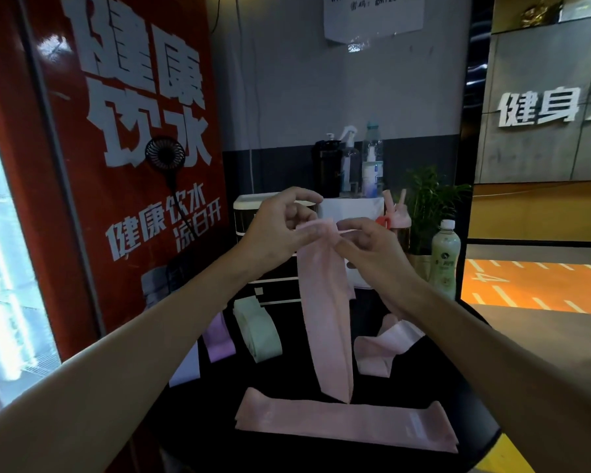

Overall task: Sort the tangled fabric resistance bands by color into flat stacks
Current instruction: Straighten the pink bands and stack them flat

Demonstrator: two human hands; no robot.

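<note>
Left hand (280,233): pinches the top of pink band (326,319), frame centre.
Right hand (372,244): pinches the same top edge.
Pink band: hangs down to table (287,380).
Pink stack (345,425): flat, bottom centre.
Green band (256,326), purple band (219,339): centre left.

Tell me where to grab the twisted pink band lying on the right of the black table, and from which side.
Pinch the twisted pink band at its raised fold on the far right end, coming from above. That part stands up off the black table, while its near end lies flat. First free the right hand, which pinches the hanging pink band.
</note>
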